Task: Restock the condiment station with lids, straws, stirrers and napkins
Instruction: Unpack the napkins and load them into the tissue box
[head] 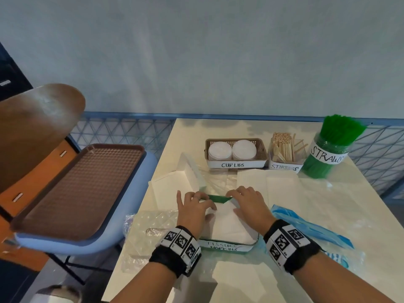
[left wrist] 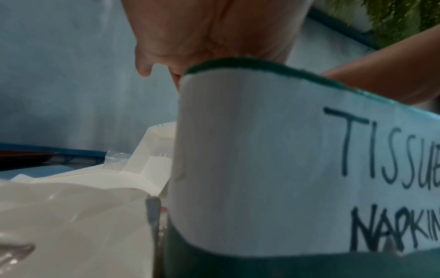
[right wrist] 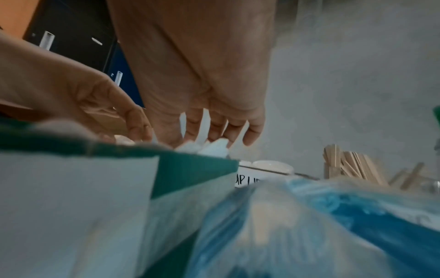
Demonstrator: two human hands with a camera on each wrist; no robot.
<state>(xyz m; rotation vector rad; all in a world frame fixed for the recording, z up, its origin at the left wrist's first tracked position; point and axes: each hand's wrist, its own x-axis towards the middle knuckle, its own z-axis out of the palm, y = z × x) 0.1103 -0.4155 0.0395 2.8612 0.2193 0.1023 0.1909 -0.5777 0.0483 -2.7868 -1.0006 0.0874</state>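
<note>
A green box (head: 219, 199) labelled "TISSUES NAPKINS" (left wrist: 250, 150) stands at the front middle of the table, holding a stack of white napkins (head: 227, 221). My left hand (head: 193, 207) lies on the left part of the stack, fingers spread toward the box's far rim. My right hand (head: 249, 204) lies on the right part, and in the right wrist view its straight fingers (right wrist: 235, 127) touch the napkin tops (right wrist: 214, 148). Further back stand the cup lids basket (head: 236, 153), the stirrers holder (head: 284, 149) and the straws jar (head: 330, 147).
An opened white carton (head: 190, 171) and flat white sheets lie behind the box. A blue plastic bag (head: 306, 224) lies at the right, clear plastic bags (head: 150, 224) at the left. A brown tray (head: 83, 186) rests on a chair beside the table's left edge.
</note>
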